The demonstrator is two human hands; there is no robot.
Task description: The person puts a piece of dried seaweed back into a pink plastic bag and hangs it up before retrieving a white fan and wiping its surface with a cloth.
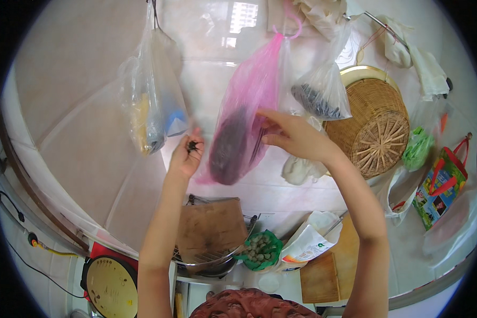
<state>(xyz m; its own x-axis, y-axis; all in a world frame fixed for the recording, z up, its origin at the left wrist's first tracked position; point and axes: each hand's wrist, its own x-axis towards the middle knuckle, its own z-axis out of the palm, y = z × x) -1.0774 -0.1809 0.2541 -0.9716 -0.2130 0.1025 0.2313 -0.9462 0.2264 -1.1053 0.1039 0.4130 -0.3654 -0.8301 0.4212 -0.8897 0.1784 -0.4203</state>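
My left hand (189, 157) is palm up with the fingers curled, cupping a small clump of dark, dried-looking pieces (192, 146). Just right of it a translucent pink plastic bag (232, 139) hangs against the tiled wall, its lower part filled with something dark. My right hand (298, 133) is at the right side of this bag, with its fingertips on or inside it; blur and the hand itself hide whether they grip anything. Dark, thin pieces show through the pink plastic beside those fingers.
Clear bags (155, 99) hang at left, another with dark contents (322, 93) at right. Beside that hangs a wicker basket (377, 123). Below are a cardboard piece (212, 226) on a wire rack, a green bag of lumpy items (260, 250), wooden boards (320, 278) and a round appliance (111, 286).
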